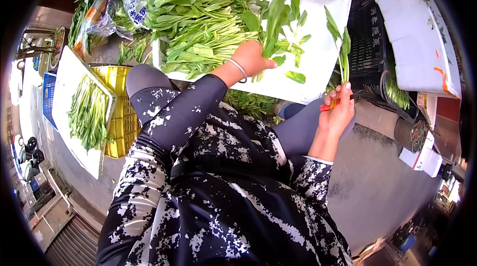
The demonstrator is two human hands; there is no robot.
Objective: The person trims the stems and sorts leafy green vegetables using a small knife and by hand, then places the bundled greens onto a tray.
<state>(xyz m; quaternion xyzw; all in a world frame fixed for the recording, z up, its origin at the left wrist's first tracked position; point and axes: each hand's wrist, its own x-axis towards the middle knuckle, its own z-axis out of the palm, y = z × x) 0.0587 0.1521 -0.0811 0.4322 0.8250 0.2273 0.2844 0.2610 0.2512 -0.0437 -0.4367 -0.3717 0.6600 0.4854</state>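
Across the upper middle of the frame, a heap of leafy greens (198, 42) fills the left part of a white foam box (325, 79), with loose scraps (295, 76) on the smooth floor to its right. Right of centre, the right hand (337, 117) is closed, thumb and fingertips pinching the base of a leafy stalk (345, 57) that stands nearly upright, while the same fingers wrap a small red-handled tool (325, 107). The left hand (250, 57), over the heap's lower right edge, is half curled with its thumb out; a motion-blurred sprig (276, 20) rises at its fingertips, though whether it is pinched I cannot tell. A light pinch low on the firm stem would probably spare the soft leaves, and the tool's dark end should point away from the thumb. Lifting single stems by their pale ends would likely tangle less than tugging at leaves. The stems look slim and juicy, the leaves long, limp and slightly glossy. Left of the frame, more greens (89, 112) lie on a flat white slab (82, 159), beside a rigid yellow crate (117, 139) with slotted sides.
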